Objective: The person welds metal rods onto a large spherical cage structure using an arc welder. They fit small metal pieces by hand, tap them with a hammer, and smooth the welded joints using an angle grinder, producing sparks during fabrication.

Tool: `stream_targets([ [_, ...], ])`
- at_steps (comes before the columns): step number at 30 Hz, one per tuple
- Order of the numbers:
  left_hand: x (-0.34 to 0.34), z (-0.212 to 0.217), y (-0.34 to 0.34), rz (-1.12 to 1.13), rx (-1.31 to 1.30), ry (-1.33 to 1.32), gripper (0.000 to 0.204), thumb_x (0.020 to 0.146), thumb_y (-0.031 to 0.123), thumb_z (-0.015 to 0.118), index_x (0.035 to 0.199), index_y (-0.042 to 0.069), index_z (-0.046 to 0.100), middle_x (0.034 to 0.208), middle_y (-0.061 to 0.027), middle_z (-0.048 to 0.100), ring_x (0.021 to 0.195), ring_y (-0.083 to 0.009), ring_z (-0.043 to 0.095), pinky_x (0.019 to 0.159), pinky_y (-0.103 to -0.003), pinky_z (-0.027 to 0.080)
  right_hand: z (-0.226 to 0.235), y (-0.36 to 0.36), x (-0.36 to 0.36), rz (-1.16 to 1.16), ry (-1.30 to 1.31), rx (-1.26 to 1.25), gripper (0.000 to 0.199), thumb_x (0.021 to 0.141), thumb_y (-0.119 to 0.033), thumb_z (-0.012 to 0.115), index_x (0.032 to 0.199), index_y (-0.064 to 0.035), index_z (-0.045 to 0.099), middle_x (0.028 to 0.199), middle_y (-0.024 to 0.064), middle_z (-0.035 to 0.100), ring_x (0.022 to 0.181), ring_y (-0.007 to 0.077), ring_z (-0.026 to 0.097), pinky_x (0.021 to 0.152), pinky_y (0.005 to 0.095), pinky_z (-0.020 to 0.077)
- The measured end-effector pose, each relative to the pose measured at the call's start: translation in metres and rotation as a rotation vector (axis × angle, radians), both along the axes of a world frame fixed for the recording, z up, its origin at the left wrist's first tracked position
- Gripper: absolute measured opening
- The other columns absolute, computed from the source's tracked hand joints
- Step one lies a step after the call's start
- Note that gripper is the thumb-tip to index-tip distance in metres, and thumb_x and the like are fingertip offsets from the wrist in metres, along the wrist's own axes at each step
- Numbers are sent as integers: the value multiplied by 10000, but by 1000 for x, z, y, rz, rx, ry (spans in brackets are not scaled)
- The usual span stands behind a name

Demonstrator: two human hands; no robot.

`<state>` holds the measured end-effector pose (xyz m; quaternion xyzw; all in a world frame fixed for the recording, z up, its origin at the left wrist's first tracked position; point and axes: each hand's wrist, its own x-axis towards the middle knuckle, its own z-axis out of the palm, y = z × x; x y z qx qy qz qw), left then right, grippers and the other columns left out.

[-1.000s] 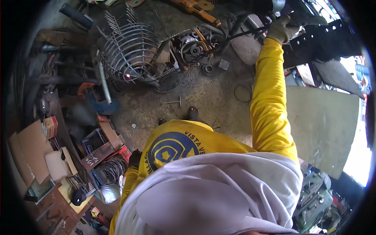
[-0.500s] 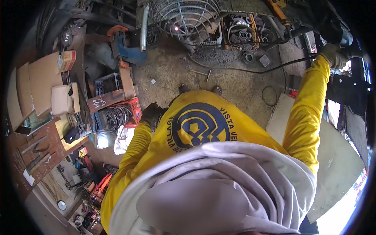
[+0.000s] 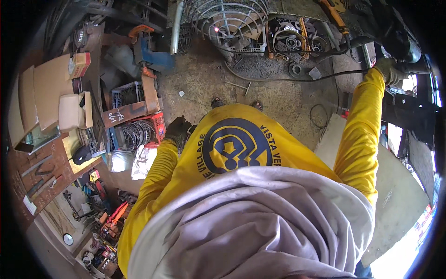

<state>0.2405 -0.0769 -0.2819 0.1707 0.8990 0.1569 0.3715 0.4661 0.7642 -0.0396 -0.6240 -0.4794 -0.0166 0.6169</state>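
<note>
My right hand (image 3: pixel 389 72), in a greyish work glove, reaches out to the far right. Its fingers are curled at the edge of a dark piece of equipment (image 3: pixel 403 45), closed on a part I cannot make out. A black cable (image 3: pixel 320 78) runs along the floor towards that hand. Low by my left side is my left hand (image 3: pixel 176 128), in a dark glove. Its fingers are too dark to read, and a small dark shape beside them is unclear. The closest thing to it is a red crate (image 3: pixel 159 124) with coiled wire (image 3: pixel 135 133) next to it.
A round wire guard (image 3: pixel 227 21) and a crate of metal parts (image 3: pixel 290 42) stand ahead. A T-shaped metal rod (image 3: pixel 239 86) lies on the floor. At left are a blue vise (image 3: pixel 155 58), cardboard boxes (image 3: pixel 53 93) and a tool-strewn bench (image 3: pixel 49 160). A flat sheet (image 3: pixel 395 204) leans at right.
The view has shifted slightly, with the floor things ahead sitting a little further right. My right hand appears slightly lower and further left. The left hand stays by my side.
</note>
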Motion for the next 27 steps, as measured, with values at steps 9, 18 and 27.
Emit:
stream_targets([
  [9,20,136,118,57,239,21,443,952,365,622,1240,27,624,1129,-161,691,1023,-290,684,904,-369,523,-8,-10,1,-7,-21,-53,693,916,-440,664,1386,34,479,1257,234,626,1139,334,631,966,411,498],
  [18,61,385,275,-367,1229,-325,326,899,149,754,1180,10,668,1025,-136,695,840,-238,689,798,-356,573,-42,-51,29,-66,-89,-173,744,892,-453,693,1396,43,461,1285,246,612,1174,350,617,994,421,481],
  [27,99,423,280,-732,1636,-1050,328,892,157,752,1172,7,668,994,-144,693,833,-265,688,778,-374,573,-180,-267,85,174,-365,-774,897,842,-512,734,1493,3,393,1452,224,510,1337,378,498,1116,436,405],
])
